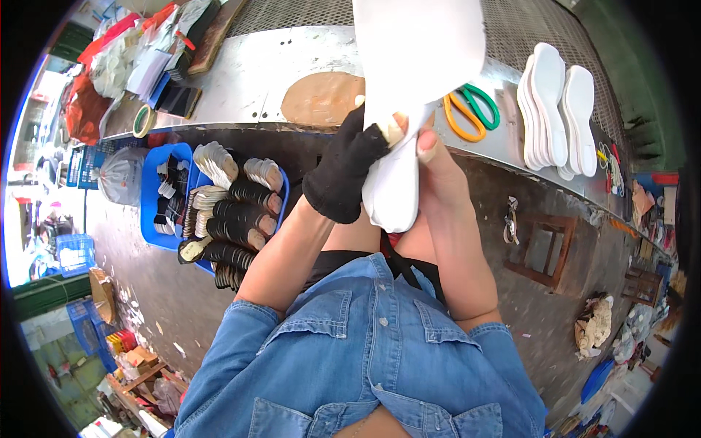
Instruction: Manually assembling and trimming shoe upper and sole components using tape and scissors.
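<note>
Between my two hands is a white shoe insole [420, 51], its wide end raised toward me and its narrower end hanging over my lap. It looks bent or overlapped where I grip it, and I cannot tell whether it is one piece or more. My left hand [342, 166], in a black fingerless glove, closes on its left edge with the thumb on top. My bare right hand [442, 169] pinches the right edge close beside the left fingertips. Scissors [467, 115] with orange and green handles lie on the bench just past my right hand.
Several white insoles [548, 102] stand stacked on the metal bench [321, 51] at right. A brown oval patch [321, 98] lies left of centre, a tape roll [144, 120] further left. Blue baskets [150, 219] of stacked insoles sit at lower left; a wooden stool [544, 252] is at right.
</note>
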The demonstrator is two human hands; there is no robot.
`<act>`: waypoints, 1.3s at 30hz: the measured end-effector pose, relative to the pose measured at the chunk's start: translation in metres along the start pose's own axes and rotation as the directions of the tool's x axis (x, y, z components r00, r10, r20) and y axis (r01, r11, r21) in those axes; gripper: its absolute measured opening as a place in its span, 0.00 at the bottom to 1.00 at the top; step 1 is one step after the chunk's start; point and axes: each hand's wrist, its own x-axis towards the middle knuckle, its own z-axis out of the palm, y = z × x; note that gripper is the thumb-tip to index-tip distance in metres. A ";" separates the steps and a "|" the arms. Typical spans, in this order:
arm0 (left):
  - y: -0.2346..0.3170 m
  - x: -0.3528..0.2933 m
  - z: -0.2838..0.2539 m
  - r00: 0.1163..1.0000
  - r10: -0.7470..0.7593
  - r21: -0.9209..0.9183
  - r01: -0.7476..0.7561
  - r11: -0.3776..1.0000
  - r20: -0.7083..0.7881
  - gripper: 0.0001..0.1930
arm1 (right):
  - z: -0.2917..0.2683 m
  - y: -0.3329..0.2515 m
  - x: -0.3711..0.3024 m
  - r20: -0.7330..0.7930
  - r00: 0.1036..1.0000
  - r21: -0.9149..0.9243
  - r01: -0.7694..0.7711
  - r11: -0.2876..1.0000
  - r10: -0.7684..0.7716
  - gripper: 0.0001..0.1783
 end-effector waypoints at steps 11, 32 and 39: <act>-0.002 0.017 0.000 0.921 0.346 0.423 -0.246 0.872 -0.177 0.22 | 0.012 -0.009 -0.007 -0.073 0.886 -0.975 0.034 0.221 -0.458 0.12; -0.008 0.005 -0.021 0.992 0.124 -0.042 -0.124 0.991 0.008 0.29 | -0.016 -0.026 -0.006 -0.015 0.939 -0.813 0.189 0.551 -0.344 0.11; -0.024 0.001 -0.024 0.953 0.294 0.128 -0.301 0.945 0.071 0.30 | -0.023 -0.020 -0.009 -0.079 0.926 -0.762 0.182 0.622 -0.368 0.13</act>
